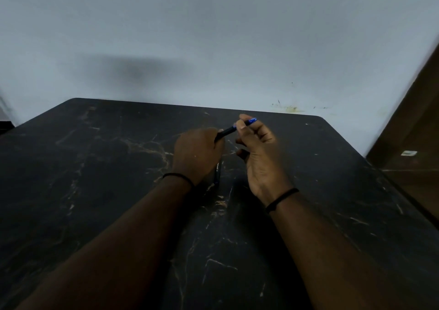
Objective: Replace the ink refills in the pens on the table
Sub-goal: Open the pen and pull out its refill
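A dark pen with a blue end runs slanted between both hands, above the black marble table. My left hand grips its lower, dark end. My right hand pinches the upper part near the blue end between thumb and fingers. A second dark pen with white lettering lies on the table just below my left hand, partly hidden by it. The view is dim and slightly blurred.
A pale wall rises right behind the table's far edge. A brown wooden panel stands at the right, close to the table's right corner. Each wrist carries a thin black band.
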Tool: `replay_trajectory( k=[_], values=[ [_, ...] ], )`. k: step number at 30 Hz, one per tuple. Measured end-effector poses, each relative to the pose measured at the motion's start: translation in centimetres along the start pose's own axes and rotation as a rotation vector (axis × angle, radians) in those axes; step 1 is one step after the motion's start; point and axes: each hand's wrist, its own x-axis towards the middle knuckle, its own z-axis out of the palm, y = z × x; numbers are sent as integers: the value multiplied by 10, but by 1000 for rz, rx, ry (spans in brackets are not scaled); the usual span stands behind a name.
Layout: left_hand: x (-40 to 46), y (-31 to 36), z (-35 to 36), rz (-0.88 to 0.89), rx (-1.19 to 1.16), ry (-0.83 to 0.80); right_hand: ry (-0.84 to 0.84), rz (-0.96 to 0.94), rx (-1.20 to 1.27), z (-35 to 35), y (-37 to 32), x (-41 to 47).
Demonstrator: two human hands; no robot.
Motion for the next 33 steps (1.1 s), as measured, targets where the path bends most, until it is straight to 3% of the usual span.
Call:
replay_trajectory(
  k=[4,15,22,24,27,29,33],
  values=[
    [-1,4,0,18,21,-9,77,-35,-49,-1,1,2],
    [4,-8,-1,-60,66,-40,237,-236,115,-1,-13,2],
    [3,-12,-3,-117,-15,8,358,-351,142,-9,-16,9],
    [3,-13,-1,-167,-68,24,352,-383,-61,-15,-12,12],
    [2,-18,2,-248,-164,58,224,-327,-776,-26,5,14],
    [1,-19,3,-268,-249,97,119,-248,-1129,-28,12,12],
    [0,-21,4,-278,-328,141,69,-260,-1417,-26,10,10]
  ],
)
